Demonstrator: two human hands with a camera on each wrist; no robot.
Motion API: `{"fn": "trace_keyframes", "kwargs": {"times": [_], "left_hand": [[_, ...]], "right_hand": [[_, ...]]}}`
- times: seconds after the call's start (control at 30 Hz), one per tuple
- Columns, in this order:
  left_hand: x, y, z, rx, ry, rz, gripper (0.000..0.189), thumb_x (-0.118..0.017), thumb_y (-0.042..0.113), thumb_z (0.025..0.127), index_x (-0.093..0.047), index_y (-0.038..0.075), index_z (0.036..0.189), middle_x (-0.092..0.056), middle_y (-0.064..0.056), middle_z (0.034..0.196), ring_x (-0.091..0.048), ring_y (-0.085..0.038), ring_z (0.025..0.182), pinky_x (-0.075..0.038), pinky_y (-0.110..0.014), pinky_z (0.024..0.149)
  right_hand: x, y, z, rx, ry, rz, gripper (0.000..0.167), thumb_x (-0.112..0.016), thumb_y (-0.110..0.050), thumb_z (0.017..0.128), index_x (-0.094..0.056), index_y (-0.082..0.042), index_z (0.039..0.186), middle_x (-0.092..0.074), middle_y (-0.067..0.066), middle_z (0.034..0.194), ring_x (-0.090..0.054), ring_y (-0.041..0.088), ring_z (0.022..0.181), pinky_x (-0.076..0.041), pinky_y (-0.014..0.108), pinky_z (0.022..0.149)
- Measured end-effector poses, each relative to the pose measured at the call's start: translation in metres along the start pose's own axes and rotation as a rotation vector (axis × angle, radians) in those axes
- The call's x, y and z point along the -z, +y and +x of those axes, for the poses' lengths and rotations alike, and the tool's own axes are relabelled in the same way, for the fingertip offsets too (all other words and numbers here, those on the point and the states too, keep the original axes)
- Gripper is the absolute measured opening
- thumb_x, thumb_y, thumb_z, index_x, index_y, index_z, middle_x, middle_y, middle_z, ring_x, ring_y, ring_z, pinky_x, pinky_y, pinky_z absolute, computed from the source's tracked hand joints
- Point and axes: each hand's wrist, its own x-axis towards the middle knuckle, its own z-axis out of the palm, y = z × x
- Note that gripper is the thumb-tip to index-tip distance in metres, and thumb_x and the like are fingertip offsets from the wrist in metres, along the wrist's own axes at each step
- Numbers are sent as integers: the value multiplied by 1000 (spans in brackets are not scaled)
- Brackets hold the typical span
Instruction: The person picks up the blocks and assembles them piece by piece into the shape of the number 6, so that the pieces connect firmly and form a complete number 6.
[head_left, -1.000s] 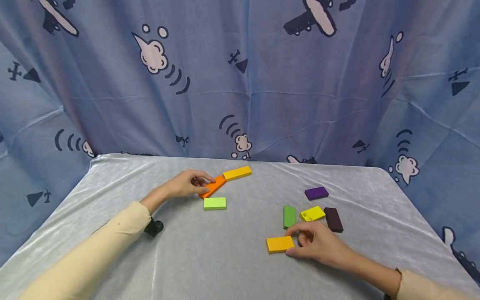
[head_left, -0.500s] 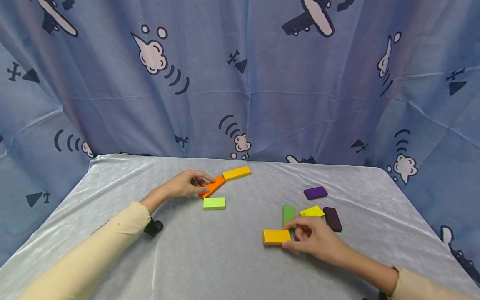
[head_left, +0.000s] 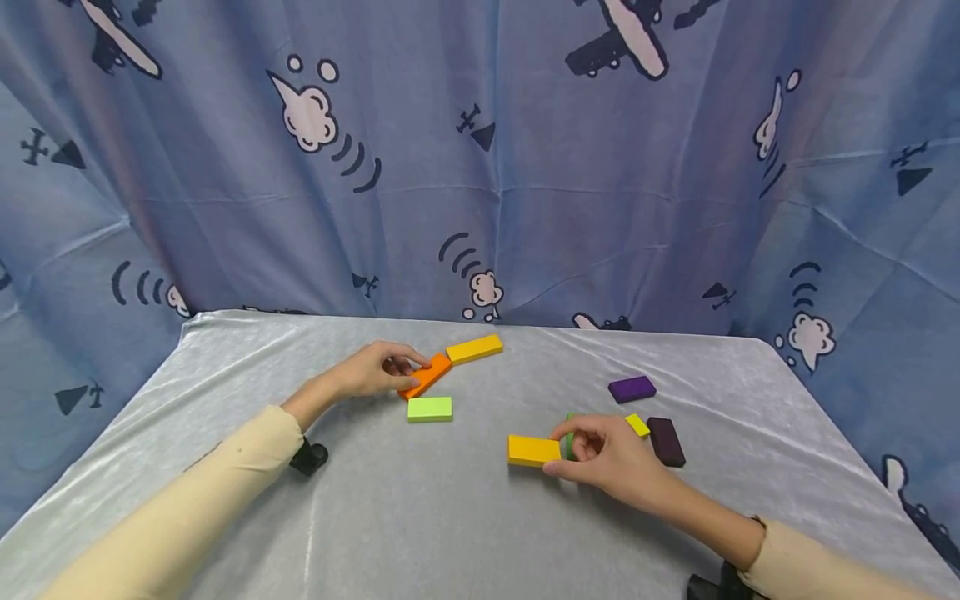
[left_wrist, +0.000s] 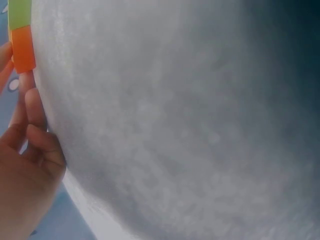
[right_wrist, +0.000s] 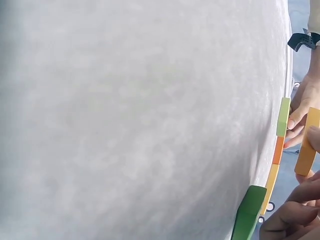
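Note:
An orange block (head_left: 429, 374) lies on the grey cloth, pinched between the thumb and fingers of my left hand (head_left: 372, 369). Its upper end meets a yellow-orange block (head_left: 475, 348), and a light green block (head_left: 430, 409) lies just below it. My right hand (head_left: 618, 459) grips a second yellow-orange block (head_left: 533, 451) by its right end, raised off the cloth with a shadow under it. Behind these fingers a green block (head_left: 570, 437) is mostly hidden, and a yellow block (head_left: 637, 425) is partly covered. The right wrist view shows the held block (right_wrist: 307, 142) between thumb and fingers.
A dark purple-brown block (head_left: 666, 442) and a purple block (head_left: 632, 388) lie beyond my right hand. The cloth-covered table (head_left: 405, 517) ends at a blue patterned curtain (head_left: 420, 167). Black straps with camera mounts (head_left: 309, 457) sit at the wrists.
My right hand has lifted the yellow-orange block and carried it left and away from me, now covering more of the green and yellow blocks. My left hand has stayed on the orange block.

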Motion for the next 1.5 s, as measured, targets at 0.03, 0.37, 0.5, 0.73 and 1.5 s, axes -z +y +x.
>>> {"fn": "trace_keyframes", "kwargs": {"times": [0.03, 0.37, 0.5, 0.73, 1.5], "left_hand": [[0, 0, 0, 0, 0, -1, 33, -72, 4, 94, -71, 6, 127, -69, -7, 104, -63, -21, 90, -52, -34, 77], [-1, 0, 1, -1, 0, 1, 32, -72, 4, 95, -71, 6, 127, -69, -6, 103, -63, -21, 91, -52, -34, 78], [-1, -1, 2, 3, 4, 8, 33, -72, 4, 94, -71, 6, 127, -69, -6, 104, -63, -21, 91, -52, -34, 79], [-1, 0, 1, 4, 3, 5, 33, -72, 5, 94, -71, 6, 127, -69, -7, 104, -63, -22, 91, -52, -34, 78], [1, 0, 1, 5, 0, 12, 32, -73, 5, 94, -72, 6, 126, -68, -7, 103, -62, -21, 90, -51, -33, 76]], "right_hand": [[-1, 0, 1, -3, -1, -1, 28, -88, -16, 81, -74, -4, 103, -47, -3, 64, -39, 7, 56, -36, 21, 50], [-8, -1, 14, -46, 4, -51, 30, -88, -18, 81, -74, -4, 103, -49, -2, 64, -42, 10, 57, -38, 23, 53], [-11, -2, 20, -48, 9, -65, 29, -88, -18, 81, -74, -4, 102, -48, -2, 64, -42, 11, 57, -38, 23, 54], [-16, -3, 30, -57, 25, -121, 27, -89, -20, 80, -74, -6, 98, -48, -3, 63, -43, 12, 56, -37, 24, 52], [-32, -5, 63, -99, 73, -170, 23, -91, -19, 78, -78, -10, 94, -44, -3, 59, -39, 12, 54, -31, 25, 50]]}}
